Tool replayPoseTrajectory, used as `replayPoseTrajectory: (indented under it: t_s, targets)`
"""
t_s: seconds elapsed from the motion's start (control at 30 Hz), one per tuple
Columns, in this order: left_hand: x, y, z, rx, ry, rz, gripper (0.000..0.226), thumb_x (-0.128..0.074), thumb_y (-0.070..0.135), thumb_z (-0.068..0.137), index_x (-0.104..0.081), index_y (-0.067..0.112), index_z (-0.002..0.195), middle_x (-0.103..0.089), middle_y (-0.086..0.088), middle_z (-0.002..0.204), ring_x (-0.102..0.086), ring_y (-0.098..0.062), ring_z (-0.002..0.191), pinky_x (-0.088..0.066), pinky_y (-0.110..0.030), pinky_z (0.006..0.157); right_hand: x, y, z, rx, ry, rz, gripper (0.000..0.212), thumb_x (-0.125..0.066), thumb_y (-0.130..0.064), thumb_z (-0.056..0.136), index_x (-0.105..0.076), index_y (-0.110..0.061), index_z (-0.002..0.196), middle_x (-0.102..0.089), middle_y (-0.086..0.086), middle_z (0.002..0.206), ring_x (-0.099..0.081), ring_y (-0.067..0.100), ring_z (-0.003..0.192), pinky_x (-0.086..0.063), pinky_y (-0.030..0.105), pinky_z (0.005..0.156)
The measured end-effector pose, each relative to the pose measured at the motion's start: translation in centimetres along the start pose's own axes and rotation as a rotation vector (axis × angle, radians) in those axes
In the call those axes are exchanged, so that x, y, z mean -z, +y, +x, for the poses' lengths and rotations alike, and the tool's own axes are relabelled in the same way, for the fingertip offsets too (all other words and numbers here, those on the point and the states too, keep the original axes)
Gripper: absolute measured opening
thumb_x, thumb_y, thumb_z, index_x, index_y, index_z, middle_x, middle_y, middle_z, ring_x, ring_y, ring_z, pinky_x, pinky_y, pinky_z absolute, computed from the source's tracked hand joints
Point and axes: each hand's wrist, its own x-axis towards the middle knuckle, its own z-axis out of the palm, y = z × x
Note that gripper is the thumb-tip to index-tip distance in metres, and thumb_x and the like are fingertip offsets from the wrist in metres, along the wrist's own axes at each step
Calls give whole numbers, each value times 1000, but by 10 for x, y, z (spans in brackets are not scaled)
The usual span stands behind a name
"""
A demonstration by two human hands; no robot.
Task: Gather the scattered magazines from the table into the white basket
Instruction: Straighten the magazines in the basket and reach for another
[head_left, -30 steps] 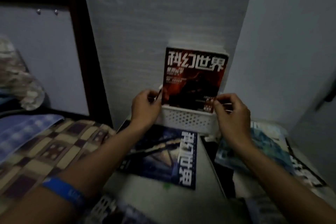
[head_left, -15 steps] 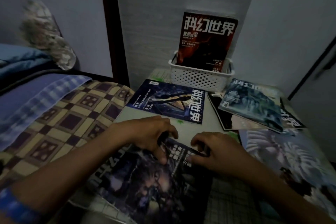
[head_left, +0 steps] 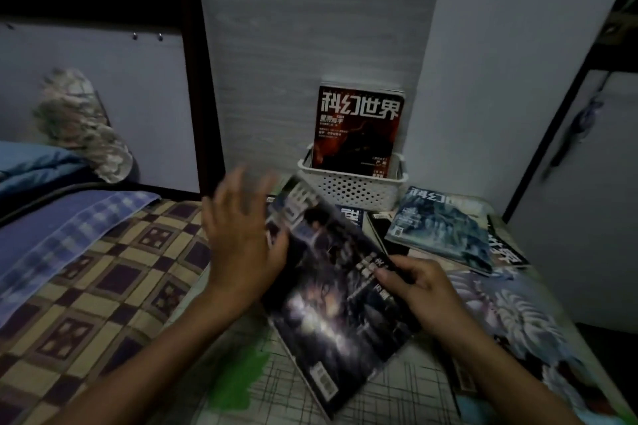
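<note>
Magazines: red one (head_left: 357, 129) stood in white basket (head_left: 352, 187) at 12 o'clock; right hand (head_left: 419, 286) pinched dark one (head_left: 336, 290), left hand (head_left: 241, 235) spread beside it, several remained on table (head_left: 276, 386).

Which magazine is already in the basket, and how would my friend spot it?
Look to the corner where the walls meet: a white basket with holes sits there. The red magazine stands upright in it. It alone is red and standing; the others are bluish or dark and lie lower down.

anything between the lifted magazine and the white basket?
Head view: a blue magazine lies flat on the table between the lifted magazine and the basket, mostly hidden under the lifted one.
</note>
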Motion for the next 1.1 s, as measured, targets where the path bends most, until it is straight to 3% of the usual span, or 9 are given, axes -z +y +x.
replayPoseTrajectory:
  t_s: [0.1,0.23,0.43,0.6,0.73,0.83,0.9,1.03,1.1]
  targets:
    - [5,5,-4,395,-59,-441,94,-72,48,78,-15,34,151,-21,-1,159,-27,-24,143,-28,-46,113,11,-1,-1,45,143,275,18,-68,-25,83,-79,-23,98,-79,7,96,-74,22,86,-58,29,72]
    - [-6,23,-14,587,-287,-993,29,-59,25,95,-59,35,122,-71,13,113,-64,-12,110,-53,-36,92,5,-4,0,89,189,381,25,-64,-15,87,-77,-30,103,-76,1,109,-73,14,96,-57,22,75]
    - [-6,18,13,289,-267,-1043,40,-47,12,101,-53,32,135,-65,19,125,-59,-3,118,-49,-24,96,15,-22,19,140,168,323,36,-49,4,97,-68,-24,109,-75,-4,110,-70,15,105,-57,23,82]
    - [-13,6,-7,250,-329,-972,38,-51,13,99,-58,45,120,-67,22,119,-61,-1,113,-51,-16,90,8,1,13,33,144,219,43,-50,4,97,-59,-24,129,-68,-6,127,-60,13,122,-51,34,101]
    - [-13,-6,-11,194,-286,-828,31,-59,18,94,-64,44,111,-70,20,109,-64,-1,104,-53,-18,81,15,2,16,113,155,148,46,-57,0,95,-73,-42,106,-75,-11,109,-69,12,103,-57,25,82]
    - [-14,-8,1,125,-216,-636,27,-67,14,89,-67,41,91,-66,20,89,-63,-1,85,-51,-24,72,26,-5,27,130,191,-69,50,-64,-8,92,-69,-58,96,-75,-19,94,-69,14,88,-58,41,78]
    - [-12,-2,19,103,-169,-592,29,-71,9,85,-65,38,83,-65,17,81,-61,-1,78,-48,-21,69,31,-15,41,138,219,-93,44,-68,-7,90,-72,-50,90,-75,-13,88,-69,20,85,-58,44,78]
    - [-8,16,88,197,-99,-670,17,-76,12,81,-71,26,89,-70,7,77,-66,-6,71,-54,-24,64,48,-61,88,223,306,-23,30,-66,0,88,-68,-30,87,-74,-10,77,-68,7,73,-55,18,63]
    - [-11,23,132,236,-35,-719,17,-78,15,79,-70,25,91,-69,8,79,-67,-13,76,-58,-29,71,62,-89,120,238,356,12,24,-66,-1,89,-63,-25,87,-68,-2,71,-64,11,65,-50,20,53]
